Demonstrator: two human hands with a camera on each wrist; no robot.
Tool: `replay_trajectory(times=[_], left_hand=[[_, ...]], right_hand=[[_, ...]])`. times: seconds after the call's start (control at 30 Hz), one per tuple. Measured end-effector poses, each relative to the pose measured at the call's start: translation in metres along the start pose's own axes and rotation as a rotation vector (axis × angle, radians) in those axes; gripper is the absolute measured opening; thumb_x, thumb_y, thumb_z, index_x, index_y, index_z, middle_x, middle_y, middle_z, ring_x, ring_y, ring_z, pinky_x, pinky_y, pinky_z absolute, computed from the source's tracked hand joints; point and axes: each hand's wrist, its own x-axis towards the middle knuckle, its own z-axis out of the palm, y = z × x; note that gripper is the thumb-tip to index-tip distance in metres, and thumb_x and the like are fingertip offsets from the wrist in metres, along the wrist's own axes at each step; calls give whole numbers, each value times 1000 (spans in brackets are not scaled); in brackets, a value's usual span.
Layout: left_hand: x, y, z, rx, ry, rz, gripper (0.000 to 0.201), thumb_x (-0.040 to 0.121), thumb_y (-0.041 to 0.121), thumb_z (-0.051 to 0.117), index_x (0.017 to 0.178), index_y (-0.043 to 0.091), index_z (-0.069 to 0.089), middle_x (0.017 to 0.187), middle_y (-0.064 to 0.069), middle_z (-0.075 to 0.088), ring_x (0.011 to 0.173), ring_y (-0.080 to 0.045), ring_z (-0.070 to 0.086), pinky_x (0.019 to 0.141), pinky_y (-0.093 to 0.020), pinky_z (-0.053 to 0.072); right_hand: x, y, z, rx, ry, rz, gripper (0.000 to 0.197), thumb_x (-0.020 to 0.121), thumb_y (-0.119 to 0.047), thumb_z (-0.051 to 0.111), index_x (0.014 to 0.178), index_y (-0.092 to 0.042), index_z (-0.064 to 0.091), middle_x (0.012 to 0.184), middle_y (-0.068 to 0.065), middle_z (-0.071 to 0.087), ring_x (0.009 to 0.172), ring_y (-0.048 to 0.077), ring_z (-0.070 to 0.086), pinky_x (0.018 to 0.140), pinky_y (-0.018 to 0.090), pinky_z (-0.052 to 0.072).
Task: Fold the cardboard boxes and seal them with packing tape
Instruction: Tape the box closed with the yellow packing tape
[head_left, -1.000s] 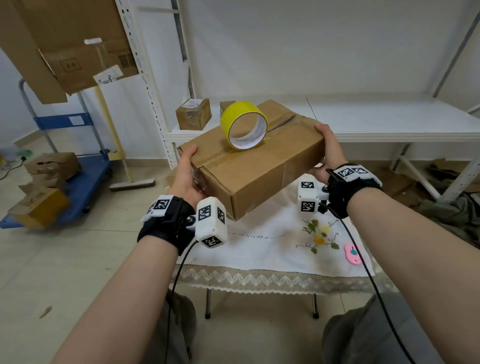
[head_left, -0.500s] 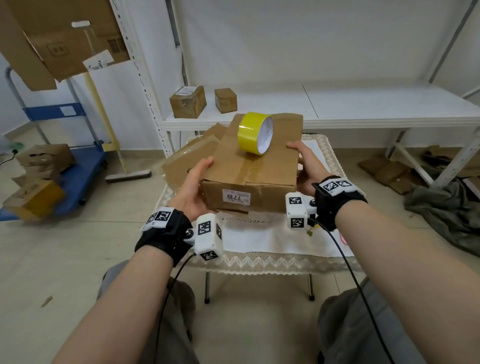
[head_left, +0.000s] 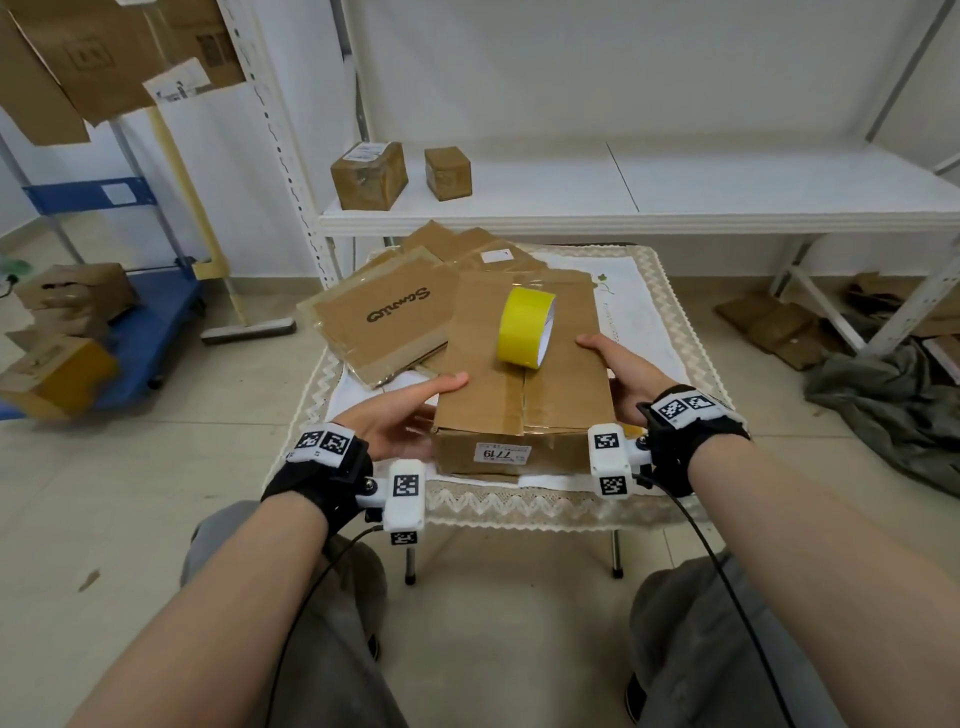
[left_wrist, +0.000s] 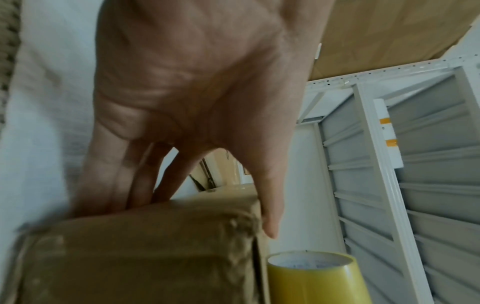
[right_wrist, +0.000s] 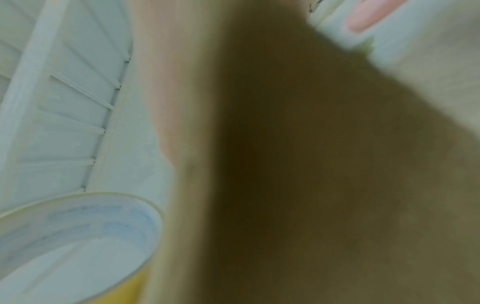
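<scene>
From the head view, your left hand (head_left: 400, 415) and right hand (head_left: 626, 371) grasp the taped brown cardboard box (head_left: 524, 384) on the cloth-covered surface (head_left: 644, 322); a yellow tape roll (head_left: 524, 328) stands on top; left wrist view: fingers (left_wrist: 109, 174) under the box (left_wrist: 135, 255), thumb over its edge; right wrist view: blurred, roll (right_wrist: 78, 242) beside the box.

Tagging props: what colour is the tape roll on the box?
Yellow, with a white inner core; the tape roll shows best in the head view.

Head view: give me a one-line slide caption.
Both hands, left hand and right hand, grip a taped cardboard box on the table, yellow tape roll standing on top.
</scene>
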Motion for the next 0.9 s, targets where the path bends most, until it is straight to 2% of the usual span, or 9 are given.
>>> replay_trajectory(times=[0.13,0.27,0.33,0.4,0.47,0.53,0.63,0.73,0.9], left_hand=[[-1,17,0,311,-14,41,76,70,62,74,127,13,59,123,-12,64,105,-27,66,93,-39,56],[8,36,5,563,136,401,105,71,36,87,155,22,26,155,-2,33,142,-24,35,113,-41,34],[16,44,6,704,143,550,129,65,36,90,160,25,3,167,6,-2,153,-18,5,122,-43,12],[26,52,5,848,100,615,137,64,36,91,159,27,-7,166,8,-14,153,-15,-10,124,-43,-3],[33,59,6,908,34,610,139,64,35,92,159,28,-8,168,2,-4,154,-20,-3,125,-47,2],[39,64,9,883,-36,608,148,59,37,95,157,31,-16,167,-4,11,153,-23,14,125,-43,14],[43,68,15,838,-129,610,151,61,25,96,155,27,-22,165,0,22,149,-15,25,121,-25,19],[43,73,18,853,-207,642,131,63,20,95,159,21,6,148,9,45,136,-9,41,107,-7,29],[45,72,21,967,-182,614,116,51,51,96,145,39,29,139,11,54,128,-15,51,113,-39,39]], right_hand=[[4,-6,1,-131,142,-75,40,93,-28,71,122,-5,58,120,15,65,85,21,64,82,37,56],[17,-15,7,-307,344,-305,51,69,-33,74,116,-30,57,129,12,56,105,26,63,87,40,56],[8,-24,19,-272,389,-454,24,76,-36,66,95,-26,57,112,8,61,94,24,62,76,35,53],[-9,-32,34,-266,279,-475,35,89,-49,56,88,-15,63,88,6,66,77,21,63,66,31,51],[-19,-34,43,-327,122,-452,64,88,-70,48,85,-10,68,76,7,69,67,18,65,64,28,51],[-22,-31,49,-451,39,-451,64,82,-75,55,88,-13,70,77,2,70,70,16,66,69,29,51],[-19,-16,51,-567,-109,-462,33,85,-41,77,108,-16,74,99,-1,76,95,18,69,82,33,51],[-22,-8,51,-483,-180,-453,29,90,-20,73,116,-8,74,114,10,75,112,23,67,92,33,52],[-40,-6,49,-366,-220,-457,29,96,-10,64,122,2,68,113,13,73,87,5,72,66,8,49]])
